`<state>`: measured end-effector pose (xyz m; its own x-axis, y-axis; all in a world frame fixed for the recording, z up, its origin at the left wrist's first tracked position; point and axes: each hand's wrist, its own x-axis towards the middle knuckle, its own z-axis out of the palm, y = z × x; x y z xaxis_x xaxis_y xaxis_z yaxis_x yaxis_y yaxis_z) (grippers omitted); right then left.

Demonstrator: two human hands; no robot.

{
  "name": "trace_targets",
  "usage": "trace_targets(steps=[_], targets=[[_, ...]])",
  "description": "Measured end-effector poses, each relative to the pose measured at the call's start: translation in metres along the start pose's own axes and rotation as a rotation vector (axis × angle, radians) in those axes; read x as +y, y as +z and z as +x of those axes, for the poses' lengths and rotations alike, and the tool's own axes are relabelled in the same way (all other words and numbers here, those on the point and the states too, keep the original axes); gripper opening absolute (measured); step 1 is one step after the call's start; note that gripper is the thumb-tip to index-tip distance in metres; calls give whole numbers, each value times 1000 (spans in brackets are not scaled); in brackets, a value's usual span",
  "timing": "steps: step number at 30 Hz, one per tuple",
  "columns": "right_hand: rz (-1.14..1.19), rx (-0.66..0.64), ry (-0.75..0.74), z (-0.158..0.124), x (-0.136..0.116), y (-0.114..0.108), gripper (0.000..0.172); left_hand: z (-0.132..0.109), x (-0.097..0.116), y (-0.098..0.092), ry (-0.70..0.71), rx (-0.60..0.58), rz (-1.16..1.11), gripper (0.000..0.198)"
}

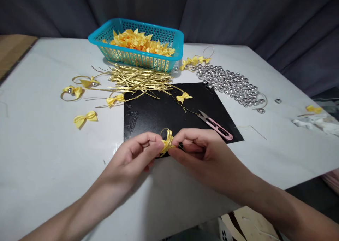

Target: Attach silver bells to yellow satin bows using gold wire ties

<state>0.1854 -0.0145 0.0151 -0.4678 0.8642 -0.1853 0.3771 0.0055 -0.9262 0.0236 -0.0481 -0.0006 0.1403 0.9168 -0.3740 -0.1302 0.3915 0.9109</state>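
A yellow ribbon bow with a loop of gold twist tie around it is held over the near edge of the black mat. My left hand pinches the bow's left side between thumb and forefinger. From the right, my right hand has its thumb and forefinger closed on the gold tie beside the bow. A thin tie end sticks out under the right fingers. Pink-handled thread snips lie on the mat just beyond my right hand, blades apart.
A blue basket of yellow bows stands at the back, with a pile of gold ties before it. Silver beads spread to the right. Loose bows lie left. Bows with ties rest beside the basket.
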Motion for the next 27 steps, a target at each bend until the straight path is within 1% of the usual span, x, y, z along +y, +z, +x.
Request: trace_targets(steps=[3,5,9,12,15,17,21,23,24,27], targets=[[-29,32,-6,0,1,-2,14,0,0,1,-27,-6,-50,20],[-38,54,-12,0,1,-2,14,0,1,1,-10,20,-36,16],[-47,80,-44,0,1,-1,15,2,1,1,88,120,109,11],[-68,96,-66,0,1,0,13,5,1,0,120,146,211,13],[-97,110,-86,-1,2,0,13,6,2,-1,102,134,263,15],[-106,110,-92,-1,2,0,14,6,3,-1,82,105,257,17],[-115,94,-88,-2,2,-1,12,5,5,-2,-17,-58,160,23],[-120,97,-105,-2,2,-1,11,6,4,-2,-37,-98,115,23],[-127,100,-119,-2,2,-1,11,7,4,-1,-34,-87,104,21],[-148,112,-155,-3,3,-1,12,8,1,2,-10,4,102,17]])
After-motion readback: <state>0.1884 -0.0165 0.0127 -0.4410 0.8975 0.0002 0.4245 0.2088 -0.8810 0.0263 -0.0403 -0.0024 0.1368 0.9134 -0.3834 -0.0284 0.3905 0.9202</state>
